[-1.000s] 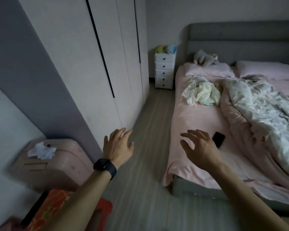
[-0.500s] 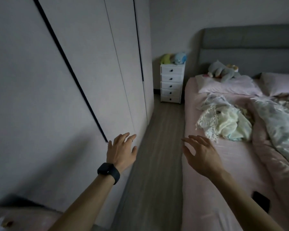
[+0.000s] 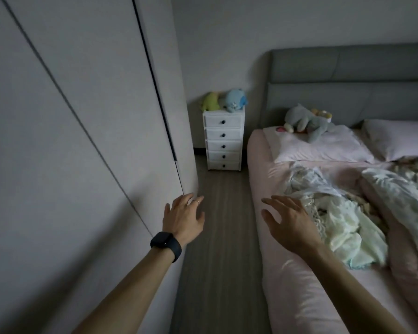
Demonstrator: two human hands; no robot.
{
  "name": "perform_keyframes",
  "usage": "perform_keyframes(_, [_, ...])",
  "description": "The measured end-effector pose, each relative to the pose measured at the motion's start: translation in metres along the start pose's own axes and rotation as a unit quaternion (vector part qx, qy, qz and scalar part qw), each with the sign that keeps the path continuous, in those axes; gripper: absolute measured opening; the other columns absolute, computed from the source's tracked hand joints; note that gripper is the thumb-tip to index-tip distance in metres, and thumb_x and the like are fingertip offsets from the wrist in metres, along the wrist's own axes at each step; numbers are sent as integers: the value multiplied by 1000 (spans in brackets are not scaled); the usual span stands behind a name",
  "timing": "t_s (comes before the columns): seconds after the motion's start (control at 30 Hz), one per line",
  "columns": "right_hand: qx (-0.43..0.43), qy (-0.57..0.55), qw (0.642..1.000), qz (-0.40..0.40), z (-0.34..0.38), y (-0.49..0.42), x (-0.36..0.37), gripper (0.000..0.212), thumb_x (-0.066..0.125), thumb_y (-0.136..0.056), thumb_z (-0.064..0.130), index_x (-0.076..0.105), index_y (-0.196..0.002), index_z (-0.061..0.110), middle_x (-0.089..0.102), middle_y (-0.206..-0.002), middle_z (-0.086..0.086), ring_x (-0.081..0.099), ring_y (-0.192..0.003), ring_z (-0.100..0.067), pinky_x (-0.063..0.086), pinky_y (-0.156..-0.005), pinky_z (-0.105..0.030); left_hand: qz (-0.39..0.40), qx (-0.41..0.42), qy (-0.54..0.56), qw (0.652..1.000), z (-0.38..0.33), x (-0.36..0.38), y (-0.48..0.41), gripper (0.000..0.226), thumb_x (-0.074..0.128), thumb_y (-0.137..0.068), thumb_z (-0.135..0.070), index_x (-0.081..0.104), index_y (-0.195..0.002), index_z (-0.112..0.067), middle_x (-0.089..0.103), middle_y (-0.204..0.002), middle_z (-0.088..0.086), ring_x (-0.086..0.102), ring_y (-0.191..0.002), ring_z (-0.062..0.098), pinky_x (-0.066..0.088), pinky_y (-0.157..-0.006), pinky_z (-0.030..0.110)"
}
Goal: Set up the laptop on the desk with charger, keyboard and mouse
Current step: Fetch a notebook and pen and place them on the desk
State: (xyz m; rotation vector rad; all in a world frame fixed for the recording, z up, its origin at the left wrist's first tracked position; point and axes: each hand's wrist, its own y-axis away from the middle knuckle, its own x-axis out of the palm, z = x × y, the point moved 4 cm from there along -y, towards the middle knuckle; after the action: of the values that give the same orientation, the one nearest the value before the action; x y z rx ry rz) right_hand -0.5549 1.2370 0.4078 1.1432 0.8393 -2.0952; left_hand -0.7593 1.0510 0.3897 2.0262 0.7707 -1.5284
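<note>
Grey floorboards (image 3: pixel 217 237) separate wardrobe (image 3: pixel 82 116) and bed (image 3: pixel 299 297); left hand (image 3: pixel 182 219) and right hand (image 3: pixel 290 225) reach forward, each grip spread.

One head-worn view looks forward and down — along the floor (image 3: pixel 217 225) between wardrobe (image 3: pixel 70 141) and bed (image 3: pixel 299 285), close over both outstretched arms.

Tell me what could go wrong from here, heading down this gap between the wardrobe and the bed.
1. The floor strip between the wardrobe and the bed is narrow and the room is dim. A shin could catch the bed edge, or the left hand, close to the wardrobe, could knock it.
2. The gap ends at a drawer unit, and none of the task's things show here, so this may be a dead end.
</note>
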Motion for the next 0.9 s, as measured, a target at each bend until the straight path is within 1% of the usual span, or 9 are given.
perform_keyframes(0.13, [22,15,1000,8,-25,-99,23,38,58,-94,44,65,-128,31,64,-131,3,53,-125,-24,46,-104,-40,12,23,1,1000,-1,1,-115,51,45,-96,-41,39,-146,-34,34,-155,-5,29,-142,20,27,-115,49])
perform_keyframes(0.17, [24,18,999,15,-29,-115,27,38,57,-94,45,64,-129,32,63,-132,4,52,-126,-23,46,-104,-40,12,24,-2,1000,-2,2,-133,51,44,-96,-42,39,-146,-34,34,-155,-5,30,-142,20,27,-115,49])
perform_keyframes(0.27, [28,21,999,29,-50,-196,57,39,57,-95,45,63,-131,31,62,-135,4,51,-128,-22,43,-106,-38,18,31,-5,999,2,12,-220,51,43,-96,-42,39,-146,-34,35,-154,-4,31,-141,20,28,-114,49])
perform_keyframes(0.37, [23,19,999,44,-66,-284,87,38,57,-97,40,61,-133,30,60,-137,4,49,-130,-21,40,-107,-36,21,22,-6,1000,9,20,-308,51,43,-96,-41,39,-146,-34,34,-155,-5,31,-142,20,26,-115,49])
perform_keyframes(0.43, [16,0,998,61,-78,-350,109,37,58,-97,36,62,-132,27,62,-135,3,51,-128,-22,40,-106,-35,30,0,-1,1000,17,26,-371,50,43,-96,-42,39,-146,-35,34,-155,-4,32,-141,21,27,-114,48])
perform_keyframes(0.53, [3,-7,996,85,-91,-436,135,39,54,-98,39,60,-134,27,61,-136,3,51,-129,-22,43,-106,-37,36,-18,3,999,26,30,-451,51,44,-95,-41,41,-145,-34,38,-153,-4,36,-139,21,32,-111,49])
perform_keyframes(0.67, [2,-9,994,106,-99,-529,160,41,53,-98,42,58,-136,28,59,-138,3,48,-131,-22,42,-106,-37,27,-32,25,999,34,34,-537,50,46,-92,-38,45,-142,-33,43,-149,-5,44,-133,21,39,-105,49])
perform_keyframes(0.77, [22,-10,992,126,-113,-609,192,44,51,-97,47,55,-138,32,56,-141,6,44,-134,-19,41,-108,-37,45,-50,44,997,38,50,-621,47,50,-93,-37,48,-139,-30,49,-143,-4,47,-129,22,41,-104,48])
perform_keyframes(0.9, [44,-3,989,140,-140,-695,237,45,53,-96,45,55,-139,30,57,-140,5,43,-135,-19,40,-108,-36,72,-18,23,997,36,83,-726,38,51,-92,-39,60,-125,-23,62,-123,-3,59,-110,22,50,-89,39])
